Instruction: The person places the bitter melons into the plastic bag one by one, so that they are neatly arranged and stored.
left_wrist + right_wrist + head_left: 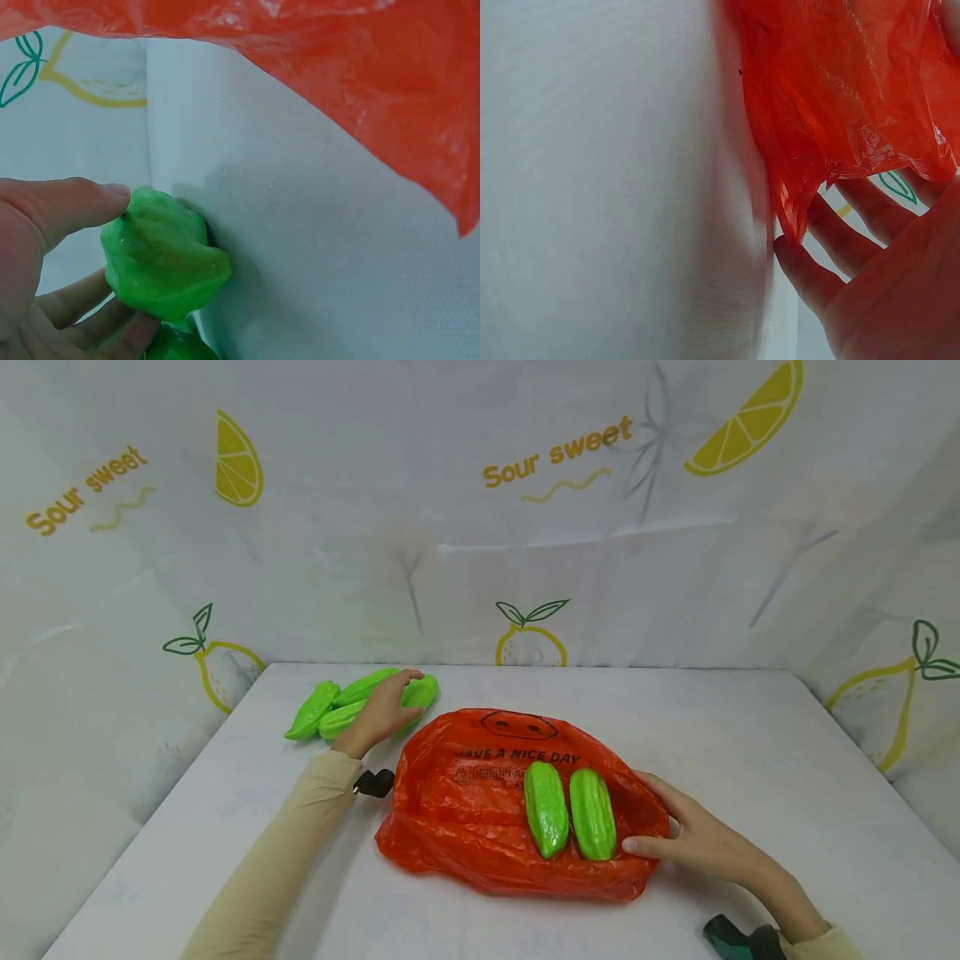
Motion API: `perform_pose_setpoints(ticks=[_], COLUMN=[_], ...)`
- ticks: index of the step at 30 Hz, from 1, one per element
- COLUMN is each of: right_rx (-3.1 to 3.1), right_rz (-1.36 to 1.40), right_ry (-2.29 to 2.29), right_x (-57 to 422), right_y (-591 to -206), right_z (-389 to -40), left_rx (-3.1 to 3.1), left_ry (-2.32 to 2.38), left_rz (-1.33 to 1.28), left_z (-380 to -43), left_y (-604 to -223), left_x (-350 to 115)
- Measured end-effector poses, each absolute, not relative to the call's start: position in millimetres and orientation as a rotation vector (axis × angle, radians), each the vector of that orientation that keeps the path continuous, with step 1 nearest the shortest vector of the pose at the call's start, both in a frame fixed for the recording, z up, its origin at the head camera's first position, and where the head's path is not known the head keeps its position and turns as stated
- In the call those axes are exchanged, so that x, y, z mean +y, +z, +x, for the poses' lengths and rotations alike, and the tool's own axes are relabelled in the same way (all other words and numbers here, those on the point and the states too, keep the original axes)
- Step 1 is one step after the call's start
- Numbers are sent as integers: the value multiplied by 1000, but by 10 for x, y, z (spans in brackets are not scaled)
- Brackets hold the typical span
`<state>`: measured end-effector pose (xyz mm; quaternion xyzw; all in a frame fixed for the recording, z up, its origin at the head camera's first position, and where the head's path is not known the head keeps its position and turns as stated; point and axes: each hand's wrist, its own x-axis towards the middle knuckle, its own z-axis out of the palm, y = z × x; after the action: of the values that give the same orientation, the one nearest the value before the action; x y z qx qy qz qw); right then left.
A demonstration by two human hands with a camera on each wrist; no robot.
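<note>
My left hand [384,710] is at the back left, with thumb and fingers around a bright green, ridged bitter melon [165,255]. Three more bitter melons [311,710] lie bunched beside and partly behind that hand. A red plastic bag [465,827] printed with "HAVE A NICE DAY" spreads over the middle of the table. Two bitter melons [546,810] lie side by side against its red plastic, toward the right end. There my right hand [697,835] holds the bag's edge, thumb in front by the nearer melon, other fingers behind the plastic.
The white table [187,877] ends at a pale cloth backdrop [337,568] with lemon prints, which also rises along both sides. Dark wrist cameras [373,782] are strapped at both sleeves. The bag lies between the two arms.
</note>
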<state>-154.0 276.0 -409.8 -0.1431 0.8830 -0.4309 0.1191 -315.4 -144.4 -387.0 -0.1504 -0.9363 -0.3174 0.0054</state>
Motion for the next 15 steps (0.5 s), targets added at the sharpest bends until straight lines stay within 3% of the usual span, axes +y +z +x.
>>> perform_pose_setpoints(ticks=[15], right_rx=[2571], right_rz=[-427], right_ry=[-1282], right_x=[2760], right_y=[-4109], right_z=[-1537], left_rx=[-2976], left_ry=[-1012], left_rz=[-549], left_z=[-3163], left_y=[-3885], left_x=[-1471])
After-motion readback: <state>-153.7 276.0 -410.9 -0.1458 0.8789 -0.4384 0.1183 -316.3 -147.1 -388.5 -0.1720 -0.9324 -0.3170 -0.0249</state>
